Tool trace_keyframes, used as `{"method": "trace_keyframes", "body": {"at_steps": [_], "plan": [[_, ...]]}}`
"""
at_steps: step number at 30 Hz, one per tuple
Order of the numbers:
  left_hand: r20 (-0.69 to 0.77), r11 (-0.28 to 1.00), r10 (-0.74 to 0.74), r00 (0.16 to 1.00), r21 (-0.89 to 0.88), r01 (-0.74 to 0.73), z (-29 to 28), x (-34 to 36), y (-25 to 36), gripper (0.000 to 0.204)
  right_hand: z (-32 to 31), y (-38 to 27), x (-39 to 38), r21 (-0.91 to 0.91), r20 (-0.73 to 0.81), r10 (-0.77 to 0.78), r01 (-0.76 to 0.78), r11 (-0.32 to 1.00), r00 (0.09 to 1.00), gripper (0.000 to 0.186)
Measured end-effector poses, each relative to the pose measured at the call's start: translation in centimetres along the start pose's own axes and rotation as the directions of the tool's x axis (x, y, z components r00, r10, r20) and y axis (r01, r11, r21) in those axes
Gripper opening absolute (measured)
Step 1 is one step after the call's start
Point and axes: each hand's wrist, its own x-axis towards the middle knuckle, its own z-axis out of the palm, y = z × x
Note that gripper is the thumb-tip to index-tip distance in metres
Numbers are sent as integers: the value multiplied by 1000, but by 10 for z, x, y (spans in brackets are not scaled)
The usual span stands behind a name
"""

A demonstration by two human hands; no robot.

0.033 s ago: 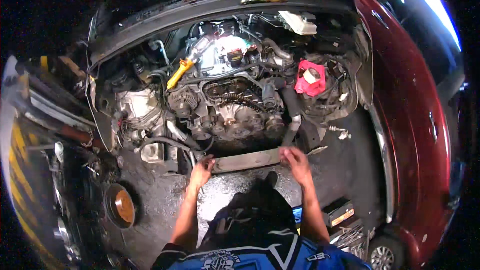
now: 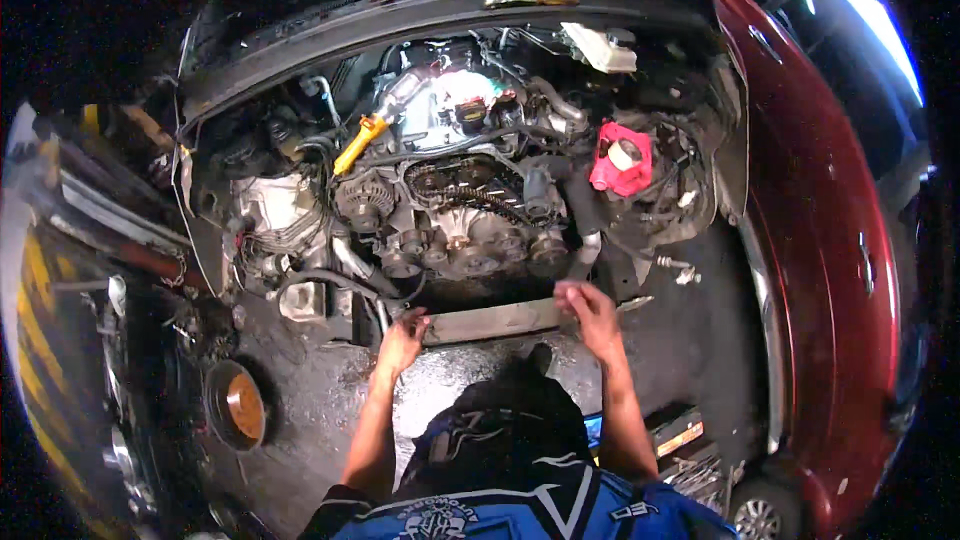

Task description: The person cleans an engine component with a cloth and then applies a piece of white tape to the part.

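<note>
- Fingers are being held narrowly curled on the left hand (image 2: 403, 342) and loosely bent on the right hand (image 2: 592, 322); whether anything small is being pinched cannot be told.
- On the floor at left, a round pan (image 2: 213, 408) is lying well apart from both hands.
- Beyond the left hand, room is being taken up by a silver pipe (image 2: 350, 258) slanting toward it and, farther off, a yellow-handled lamp (image 2: 362, 145) on the engine (image 2: 465, 240).
- At centre, the grey crossbar (image 2: 490, 322) is being framed by the hands — long axis running left to right, rightward of the left fingers, leftward of the right. Its left end is being touched or nearly so; near its right end, contact is staying unclear.
- Farther right, a pink cloth (image 2: 637, 178) is lying beyond the right hand.
</note>
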Motion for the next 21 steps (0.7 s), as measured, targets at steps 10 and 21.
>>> {"method": "trace_keyframes", "body": {"at_steps": [10,21], "plan": [[-160,932,-362,918,-59,357,27,-74,-29,44,38,-152,261,-619,142,-603,545,565,785,38],[-281,928,-318,906,-289,236,-24,-41,-23,41,81,-127,449,-851,280,-316,387,355,906,38]]}}
